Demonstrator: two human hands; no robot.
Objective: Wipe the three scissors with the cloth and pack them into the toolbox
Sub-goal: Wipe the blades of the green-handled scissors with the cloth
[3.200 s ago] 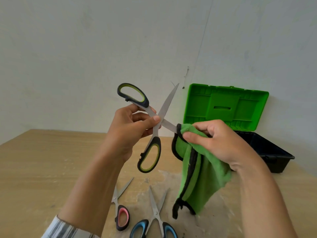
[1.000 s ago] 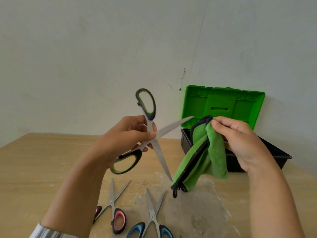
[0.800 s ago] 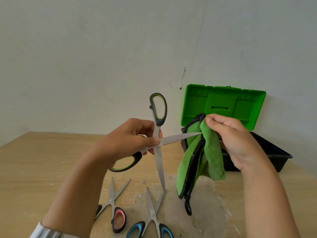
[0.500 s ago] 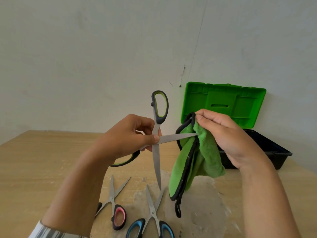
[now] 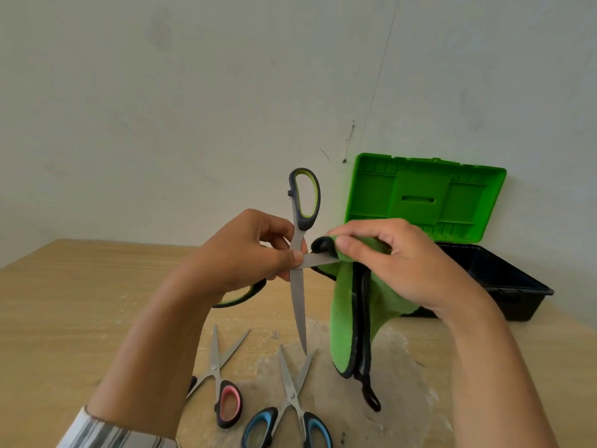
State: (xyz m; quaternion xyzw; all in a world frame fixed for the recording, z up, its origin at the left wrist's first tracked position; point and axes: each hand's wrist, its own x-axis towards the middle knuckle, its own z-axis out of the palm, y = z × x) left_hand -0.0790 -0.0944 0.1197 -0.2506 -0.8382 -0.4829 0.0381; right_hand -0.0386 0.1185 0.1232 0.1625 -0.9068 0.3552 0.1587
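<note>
My left hand point(image 5: 248, 250) pinches the green-handled scissors point(image 5: 298, 295) at the pivot, blades spread wide, one pointing down and one to the right. My right hand point(image 5: 407, 263) clamps the green cloth with black trim point(image 5: 349, 321) around the right-pointing blade, close to the pivot, so most of that blade is hidden. The rest of the cloth hangs down above the table. Pink-handled scissors point(image 5: 223, 383) and blue-handled scissors point(image 5: 292, 405) lie open on the table below. The toolbox point(image 5: 504, 279) stands at the back right, its green lid point(image 5: 423, 195) upright against the wall.
The wooden table point(image 5: 64, 305) has a pale, scuffed patch under the hanging cloth. A white wall rises right behind the toolbox. A striped sleeve cuff shows at my left wrist.
My right hand has slid the cloth along the right-pointing blade from its tip toward the pivot. Since three seconds ago my left hand has turned the scissors, so one handle now points straight up.
</note>
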